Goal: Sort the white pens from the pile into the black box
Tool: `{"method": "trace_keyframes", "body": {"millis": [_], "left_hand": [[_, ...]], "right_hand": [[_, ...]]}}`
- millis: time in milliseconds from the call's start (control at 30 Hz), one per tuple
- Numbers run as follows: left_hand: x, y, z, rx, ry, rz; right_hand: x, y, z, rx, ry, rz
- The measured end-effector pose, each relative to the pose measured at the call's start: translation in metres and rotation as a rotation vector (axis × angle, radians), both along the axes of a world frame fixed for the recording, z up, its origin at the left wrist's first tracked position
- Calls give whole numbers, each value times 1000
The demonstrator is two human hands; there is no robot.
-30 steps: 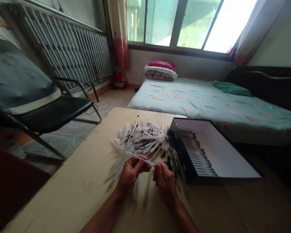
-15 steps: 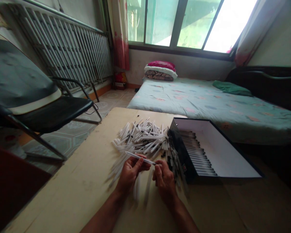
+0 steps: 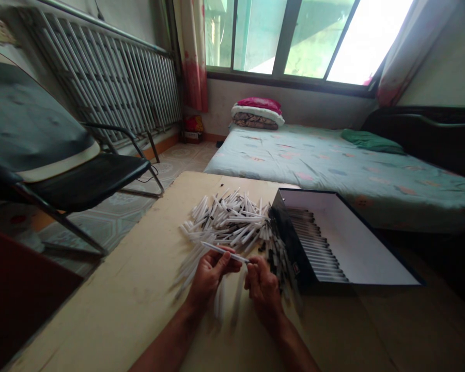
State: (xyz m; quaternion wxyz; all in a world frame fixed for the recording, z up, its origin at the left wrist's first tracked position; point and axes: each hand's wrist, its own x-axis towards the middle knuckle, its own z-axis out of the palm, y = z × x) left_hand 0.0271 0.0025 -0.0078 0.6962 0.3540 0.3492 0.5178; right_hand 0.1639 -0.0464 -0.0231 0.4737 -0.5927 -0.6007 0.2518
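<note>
A bed (image 3: 313, 160) with a pale green floral sheet fills the upper right of the frame beneath a window (image 3: 282, 36), and a white metal radiator (image 3: 101, 77) runs along the wall at upper left, above a black-seated chair (image 3: 81, 178). Across the lower middle lies a pale wooden tabletop (image 3: 112, 268). Right of centre on it sits an open box (image 3: 290, 243) with dark sides and a white inside, with rows of pens (image 3: 313, 243) lined up at its far end. Just left of the box, a loose heap of white pens (image 3: 225, 222) leans against its wall. At the heap's near edge, the left hand (image 3: 209, 281) pinches a single white pen (image 3: 227, 253) between thumb and curled fingers. The right hand (image 3: 263, 297) has its fingers curled narrowly at the pen's other end; whether they grip it is hard to tell. A brushing wrist could send loose pens sliding, and a slackened pinch could drop this one back into the heap.
</note>
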Motion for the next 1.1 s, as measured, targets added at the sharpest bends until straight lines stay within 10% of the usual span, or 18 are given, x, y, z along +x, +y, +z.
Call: {"method": "trace_keyframes", "body": {"millis": [700,867,1100], "left_hand": [[6,-8,2,264,292,17],[14,-15,11,486,693,126],[53,17,27,887,1273,-47]], "right_hand": [[1,1,3,227,-101,-28],[9,2,-2,140,181,-385],[10,2,3,162,452,-402]]}}
